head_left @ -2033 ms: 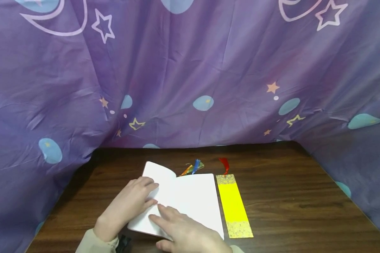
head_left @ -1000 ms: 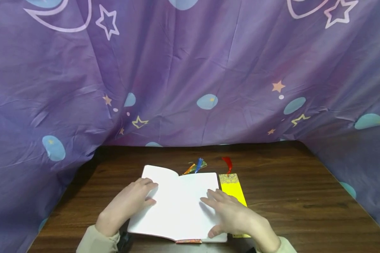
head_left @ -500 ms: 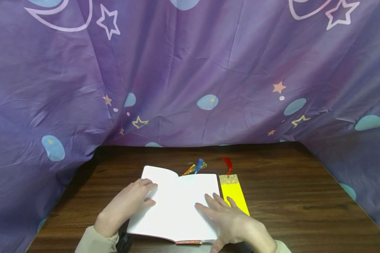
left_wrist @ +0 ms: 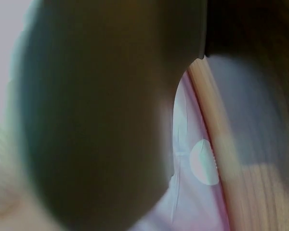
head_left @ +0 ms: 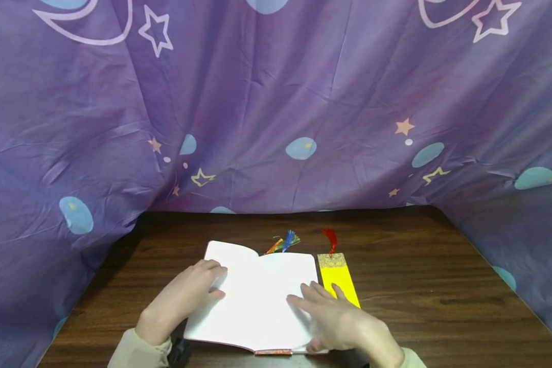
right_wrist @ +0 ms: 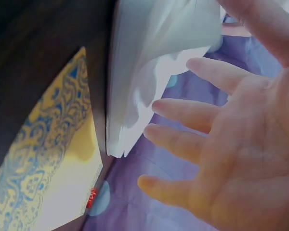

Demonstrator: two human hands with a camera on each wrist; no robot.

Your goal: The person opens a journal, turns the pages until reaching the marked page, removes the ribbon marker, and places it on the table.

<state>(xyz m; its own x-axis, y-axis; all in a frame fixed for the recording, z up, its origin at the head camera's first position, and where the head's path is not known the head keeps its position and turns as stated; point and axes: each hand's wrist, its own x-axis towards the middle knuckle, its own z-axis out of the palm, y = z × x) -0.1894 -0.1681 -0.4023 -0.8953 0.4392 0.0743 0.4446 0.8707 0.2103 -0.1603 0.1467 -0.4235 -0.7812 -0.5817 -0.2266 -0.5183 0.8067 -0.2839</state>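
Observation:
An open notebook [head_left: 257, 301] with blank white pages lies on the table. My left hand [head_left: 184, 296] rests on its left page, fingers relaxed. Over the right page's outer edge is my right hand [head_left: 333, 317], and the right wrist view shows its fingers spread, with nothing in the palm. Beside the notebook lies a yellow bookmark [head_left: 338, 278] with patterned ends and a red tassel [head_left: 330, 240]; the right hand hides its lower part in the head view. Orange, green and blue tassels [head_left: 285, 242] stick out past the notebook's top edge. A dark blurred shape fills most of the left wrist view.
An orange-red patterned strip [head_left: 273, 352] peeks out at the notebook's near edge. The dark wooden table [head_left: 423, 286] extends to both sides. Behind it hangs a purple curtain [head_left: 239, 102] with stars and moons.
My right hand has moved from near the notebook's middle to the right page's edge, now covering part of the yellow bookmark. The left hand has stayed on the left page.

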